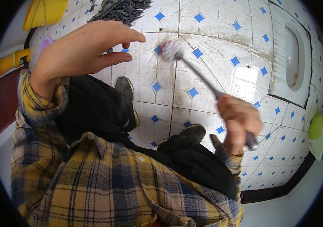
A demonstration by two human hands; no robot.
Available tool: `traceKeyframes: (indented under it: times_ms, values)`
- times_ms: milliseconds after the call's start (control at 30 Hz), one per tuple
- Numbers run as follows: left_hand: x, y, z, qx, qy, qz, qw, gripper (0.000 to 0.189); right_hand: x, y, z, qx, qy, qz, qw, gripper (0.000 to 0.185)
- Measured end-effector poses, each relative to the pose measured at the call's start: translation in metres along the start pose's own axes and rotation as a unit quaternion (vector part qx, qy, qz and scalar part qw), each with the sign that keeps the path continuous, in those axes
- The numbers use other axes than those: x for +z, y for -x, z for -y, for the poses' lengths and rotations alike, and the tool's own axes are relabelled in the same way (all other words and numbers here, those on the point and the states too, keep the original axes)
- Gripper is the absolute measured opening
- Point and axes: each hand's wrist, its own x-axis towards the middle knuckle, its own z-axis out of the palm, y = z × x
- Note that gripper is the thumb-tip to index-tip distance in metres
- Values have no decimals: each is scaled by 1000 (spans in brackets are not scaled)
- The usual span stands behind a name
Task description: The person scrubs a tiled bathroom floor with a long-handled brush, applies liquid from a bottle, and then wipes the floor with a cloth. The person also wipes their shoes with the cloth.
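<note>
My right hand [239, 120] grips the grey handle of a toilet brush [198, 72]. Its round head of white and red bristles [170, 51] is at the tiled floor, blurred; whether it touches the tiles I cannot tell. Dirty streaks and wet suds lie around it on the white tiles [161, 71] with blue diamonds. My left hand [93, 45] hovers in the air to the left of the brush head, fingers apart, holding nothing.
A white squat toilet [289, 54] is set into the floor at the right. A grey mop head [121, 11] lies at the top. Yellow buckets [45, 14] and a partly hidden purple item [45, 44] stand at the left. A green object in a plastic bag [317, 127] is at the right wall.
</note>
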Motion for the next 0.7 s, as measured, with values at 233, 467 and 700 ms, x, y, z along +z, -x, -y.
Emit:
traceKeyframes:
  times_ms: [233, 467, 700]
  values:
    - [9, -4, 3, 21, -6, -9, 1000, 43, 11, 7, 1, 56, 6, 118, 991, 32]
    - [137, -47, -60, 161, 166, -48, 972, 72, 13, 13, 6, 43, -78, 220, 971, 35]
    - [225, -56, -93, -34, 288, -262, 920, 33, 18, 1, -11, 39, -153, 338, 928, 33]
